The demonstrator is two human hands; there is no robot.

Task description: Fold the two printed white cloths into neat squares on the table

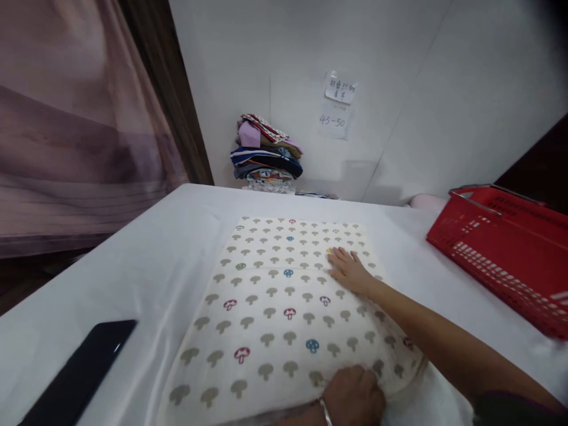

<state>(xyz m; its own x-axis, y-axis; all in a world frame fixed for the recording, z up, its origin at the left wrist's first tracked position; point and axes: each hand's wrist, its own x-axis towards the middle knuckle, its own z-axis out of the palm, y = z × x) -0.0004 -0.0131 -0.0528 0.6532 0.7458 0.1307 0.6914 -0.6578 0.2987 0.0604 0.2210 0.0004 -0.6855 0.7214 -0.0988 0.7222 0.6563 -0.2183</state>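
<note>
A cream cloth (277, 296) printed with grey mushrooms and a few coloured ones lies spread on the white-covered table. My right hand (350, 271) rests flat on its upper right part, fingers apart. Close to the near edge, my left hand (354, 395), with a silvery bracelet (325, 412) at the wrist, is closed on the cloth; its fingertips are hidden. The cloth bulges and wrinkles to the right of that hand, under my right forearm.
A red plastic basket (501, 254) stands at the right. The table (146, 260) also carries a dark flat object (82, 370) at left. Folded fabrics (268, 154) are stacked by the wall beyond the far edge, near paper signs (339, 106). A pinkish curtain (80, 130) hangs left.
</note>
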